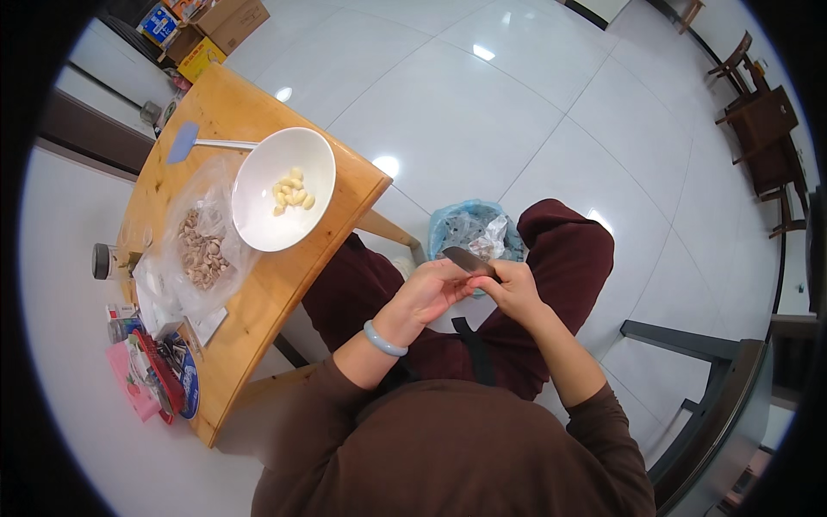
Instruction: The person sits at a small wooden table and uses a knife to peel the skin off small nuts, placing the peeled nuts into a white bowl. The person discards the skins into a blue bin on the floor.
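My right hand (515, 289) grips a knife (466, 261) with a broad dark blade, its tip pointing to the upper left. Against the blade and the right thumb are the fingertips of my left hand (434, 289), with a pale bangle (385, 338) on that wrist. Any small thing pinched between the hands is hidden. Below them, between the knees, stands a waste bin lined with a blue plastic bag (444, 223), holding crumpled plastic and scraps. On the table to the left, a white bowl (252, 200) contains several peeled garlic cloves (292, 191). Beside it, unpeeled cloves (201, 252) fill part of a clear plastic bag (183, 187).
A spatula with a blue head (183, 142) lies behind the bowl on the wooden table (284, 284). A dark-lidded jar (103, 261) and a red basket (157, 368) line its wall side. Cardboard boxes (234, 24) stand beyond; a chair (685, 342) is at right.
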A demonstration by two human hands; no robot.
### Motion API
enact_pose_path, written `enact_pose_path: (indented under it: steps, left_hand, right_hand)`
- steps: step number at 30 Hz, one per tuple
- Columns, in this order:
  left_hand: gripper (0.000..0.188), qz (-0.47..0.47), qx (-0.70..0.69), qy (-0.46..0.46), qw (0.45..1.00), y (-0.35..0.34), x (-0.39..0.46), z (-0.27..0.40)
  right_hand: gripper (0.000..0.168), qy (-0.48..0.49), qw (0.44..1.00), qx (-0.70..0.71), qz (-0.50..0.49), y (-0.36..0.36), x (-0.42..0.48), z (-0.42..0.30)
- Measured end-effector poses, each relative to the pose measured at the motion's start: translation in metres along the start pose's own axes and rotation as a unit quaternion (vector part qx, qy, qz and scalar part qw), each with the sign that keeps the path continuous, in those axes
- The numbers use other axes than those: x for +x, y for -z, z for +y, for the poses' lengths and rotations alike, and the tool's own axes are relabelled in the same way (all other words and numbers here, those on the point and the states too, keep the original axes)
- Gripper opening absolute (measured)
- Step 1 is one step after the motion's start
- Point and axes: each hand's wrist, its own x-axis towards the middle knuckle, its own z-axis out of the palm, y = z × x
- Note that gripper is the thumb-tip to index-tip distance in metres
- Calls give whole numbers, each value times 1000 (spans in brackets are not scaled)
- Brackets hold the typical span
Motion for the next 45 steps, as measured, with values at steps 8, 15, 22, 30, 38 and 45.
enact_pose_path:
  steps: [8, 15, 22, 30, 38, 45]
  left_hand:
    - [17, 20, -95, -40, 994, -1, 24, -16]
    - [14, 35, -140, -51, 988, 13, 56, -16]
    - [19, 90, -110, -52, 988, 44, 78, -18]
    - [15, 113, -39, -35, 992, 64, 84, -22]
    - [16, 90, 55, -107, 989, 48, 70, -18]
    - [15, 56, 82, -119, 988, 49, 52, -16]
  right_hand:
    - [29, -21, 999, 5, 33, -5, 2, 12]
    - [24, -25, 994, -110, 11, -6, -4, 31]
    - [21, -155, 983, 5, 95, -13, 13, 82]
    - [26, -163, 981, -66, 78, -18, 21, 116]
    - [30, -124, 988, -82, 43, -13, 27, 51]
    - [29, -86, 989, -108, 58, -23, 24, 43]
